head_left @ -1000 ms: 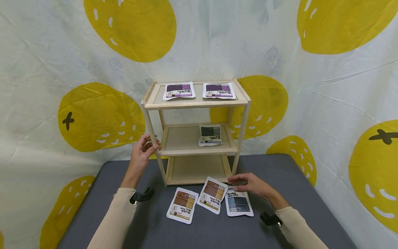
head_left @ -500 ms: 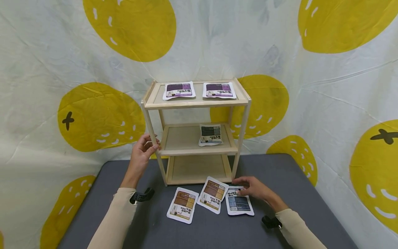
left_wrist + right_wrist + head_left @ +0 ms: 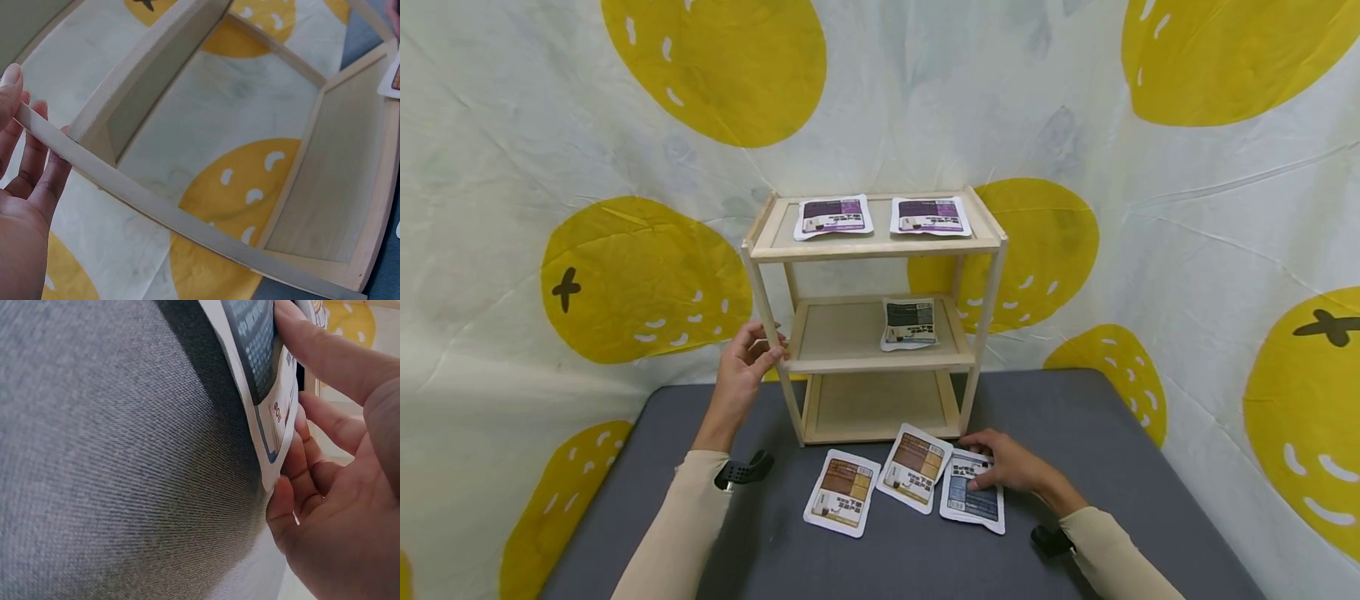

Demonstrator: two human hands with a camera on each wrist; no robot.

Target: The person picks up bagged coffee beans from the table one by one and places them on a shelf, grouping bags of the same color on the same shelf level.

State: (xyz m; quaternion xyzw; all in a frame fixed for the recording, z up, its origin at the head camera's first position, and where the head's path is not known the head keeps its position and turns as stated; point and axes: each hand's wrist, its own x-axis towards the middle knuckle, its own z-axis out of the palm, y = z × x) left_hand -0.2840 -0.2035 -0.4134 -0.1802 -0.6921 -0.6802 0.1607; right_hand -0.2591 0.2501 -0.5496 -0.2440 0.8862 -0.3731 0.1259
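My left hand (image 3: 737,379) holds the front left post (image 3: 156,209) of a small three-tier wooden shelf (image 3: 880,365), thumb on one side and fingers on the other. At the shelf's lower right, my right hand (image 3: 1017,463) pinches a white-edged flat pouch with a blue label (image 3: 964,502). In the right wrist view its thumb (image 3: 325,356) lies on the printed face of the blue pouch (image 3: 250,356), and other fingers reach behind the edge. Two brown-labelled pouches lie to its left, one brown pouch (image 3: 842,493) apart and the other brown pouch (image 3: 916,467) close beside it.
Two purple-labelled pouches, a left purple pouch (image 3: 833,217) and a right purple pouch (image 3: 930,216), lie on the top tier. A dark green-labelled pouch (image 3: 909,323) sits on the middle tier's right side. The grey tabletop (image 3: 820,575) meets a patterned cloth backdrop (image 3: 880,100).
My right hand has come down onto the blue pouch and taken hold of it. The pouch has turned and shifted slightly left. My left hand stays on the post.
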